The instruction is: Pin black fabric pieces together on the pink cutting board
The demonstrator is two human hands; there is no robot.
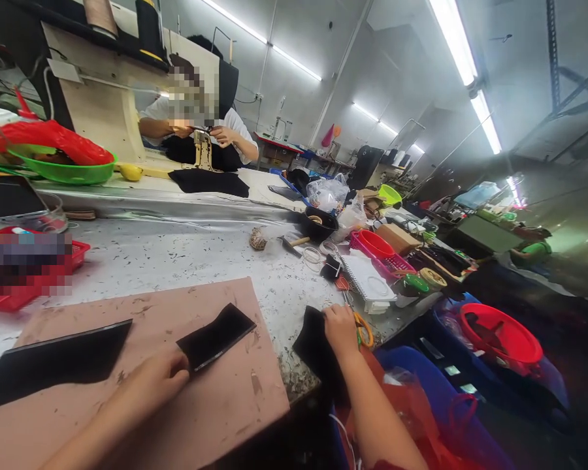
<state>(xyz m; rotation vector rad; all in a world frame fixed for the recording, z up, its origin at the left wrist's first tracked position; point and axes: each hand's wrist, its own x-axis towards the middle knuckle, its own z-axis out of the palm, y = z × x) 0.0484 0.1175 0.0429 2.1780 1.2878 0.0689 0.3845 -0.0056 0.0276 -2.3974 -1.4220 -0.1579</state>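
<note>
At the lower centre of the head view, my left hand [159, 373] is closed at the near left corner of a small black fabric piece [216, 336] with a pale strip along one edge. That piece lies on a pinkish-brown board [225, 398]. My right hand [340, 328] has its fingers closed over the upper edge of another black fabric piece [313, 339], at the table's front edge. Its fingertips are partly hidden. To the left, a larger black piece [63, 359] with a straight edge rests flat on the board. Orange-handled scissors [364, 329] are just right of my right hand.
A red basket [81, 254] stands at the left. Behind are a hammer [294, 244], a twine ball [257, 239], a black bowl [319, 225] and a notebook [367, 277]. Across the table, a person [235, 134] works at a sewing machine [102, 114]. Blue bins [411, 365] stand below right.
</note>
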